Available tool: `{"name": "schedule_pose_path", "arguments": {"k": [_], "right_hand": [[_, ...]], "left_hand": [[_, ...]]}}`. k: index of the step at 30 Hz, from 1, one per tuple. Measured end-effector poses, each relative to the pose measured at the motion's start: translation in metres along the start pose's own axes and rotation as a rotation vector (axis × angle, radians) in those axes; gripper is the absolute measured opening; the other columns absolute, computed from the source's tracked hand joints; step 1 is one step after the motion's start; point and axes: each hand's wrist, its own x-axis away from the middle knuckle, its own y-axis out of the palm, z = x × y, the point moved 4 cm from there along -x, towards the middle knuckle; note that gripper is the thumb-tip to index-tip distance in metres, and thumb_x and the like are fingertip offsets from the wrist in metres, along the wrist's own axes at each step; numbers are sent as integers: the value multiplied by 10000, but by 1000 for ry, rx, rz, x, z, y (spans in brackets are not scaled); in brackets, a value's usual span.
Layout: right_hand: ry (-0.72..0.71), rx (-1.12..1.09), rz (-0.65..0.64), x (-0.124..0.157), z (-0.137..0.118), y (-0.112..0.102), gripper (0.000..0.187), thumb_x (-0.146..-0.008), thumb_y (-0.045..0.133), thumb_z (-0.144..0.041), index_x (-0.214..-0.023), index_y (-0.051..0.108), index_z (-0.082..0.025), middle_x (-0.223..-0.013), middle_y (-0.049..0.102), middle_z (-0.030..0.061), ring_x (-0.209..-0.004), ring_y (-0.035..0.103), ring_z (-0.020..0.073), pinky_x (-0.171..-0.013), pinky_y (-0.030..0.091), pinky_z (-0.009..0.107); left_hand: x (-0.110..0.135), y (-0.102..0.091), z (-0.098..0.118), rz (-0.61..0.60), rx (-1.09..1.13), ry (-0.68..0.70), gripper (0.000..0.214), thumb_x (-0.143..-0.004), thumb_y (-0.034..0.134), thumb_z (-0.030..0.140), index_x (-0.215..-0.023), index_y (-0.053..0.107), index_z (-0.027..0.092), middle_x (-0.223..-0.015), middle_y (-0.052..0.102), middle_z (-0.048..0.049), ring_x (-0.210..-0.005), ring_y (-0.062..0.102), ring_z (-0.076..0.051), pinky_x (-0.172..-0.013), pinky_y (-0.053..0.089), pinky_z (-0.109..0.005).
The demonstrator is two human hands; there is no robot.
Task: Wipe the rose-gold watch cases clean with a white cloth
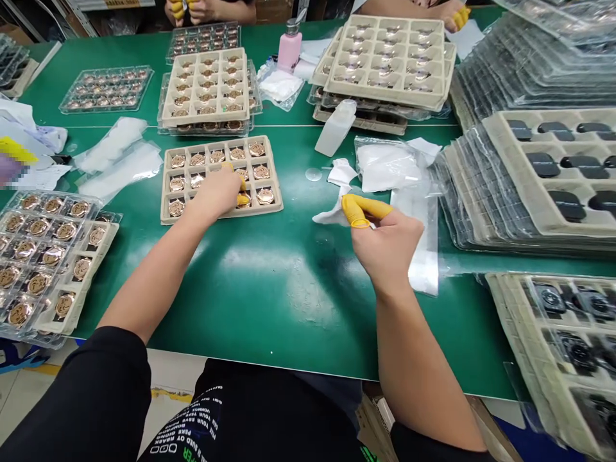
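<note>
My left hand (216, 191), with yellow finger cots, reaches into a beige compartment tray (221, 215) of round rose-gold watch cases (264, 196). Its thumb and forefinger are closed about a watch case in the front row, which they partly cover. To the right, my right hand (385, 231) is held above the green table, also in yellow finger cots. Its fingers pinch a white cloth (332, 215), whose end hangs toward the tabletop. A small white crumpled piece (342, 172) lies just beyond that cloth.
Clear trays of watch cases (38, 256) stand at the left. Stacked trays (206, 86) and a pink bottle (289, 48) are at the back. A white bottle (335, 128) lies near plastic bags (387, 163). Tall tray stacks (505, 186) fill the right. Other people's hands (192, 9) show across the table.
</note>
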Motion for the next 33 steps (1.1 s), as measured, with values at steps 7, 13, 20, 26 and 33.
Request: {"name": "schedule_pose_path", "arguments": {"k": [7,13,20,26,33], "right_hand": [[396,-519,-191,-14,55,13,299,-670,873,-279,-888,677,-219,-901,721,25,-836,731,172,-705,645,297],[87,-224,148,-116,60,6,66,-844,695,-179,-784,673,-164,-934,763,105,-902,748,214,-772,622,330],[-357,499,-129,-195,10,55,293,-865,663,-360,-920,722,-78,-1176,752,131,-1201,665,213,-977,448,287],[-500,775,-387,-176,8,72,361,-922,535,-378,-888,707,-62,-1247,706,110,-1236,615,191,-948,401,278],[-575,800,-377,-176,28,72,484,-881,709,-181,-1343,578,-118,-1362,605,184,-1222,499,255,-1081,336,451]], "left_hand": [[41,0,14,94,155,-26,327,-696,748,50,-1002,731,164,-876,691,-108,-995,664,-347,-944,515,-487],[109,52,38,145,1100,-19,222,-786,810,382,-903,770,198,-920,779,-61,-852,714,-198,-843,579,-344],[99,71,28,-32,1351,-119,350,-714,865,428,-923,744,174,-933,786,-73,-864,750,-193,-844,606,-335],[103,72,34,-76,1341,-98,362,-729,861,440,-939,739,171,-943,796,-77,-887,763,-206,-855,606,-344],[105,74,37,-76,1381,-153,345,-749,850,411,-966,727,173,-960,792,-65,-904,762,-207,-854,607,-338]]}}
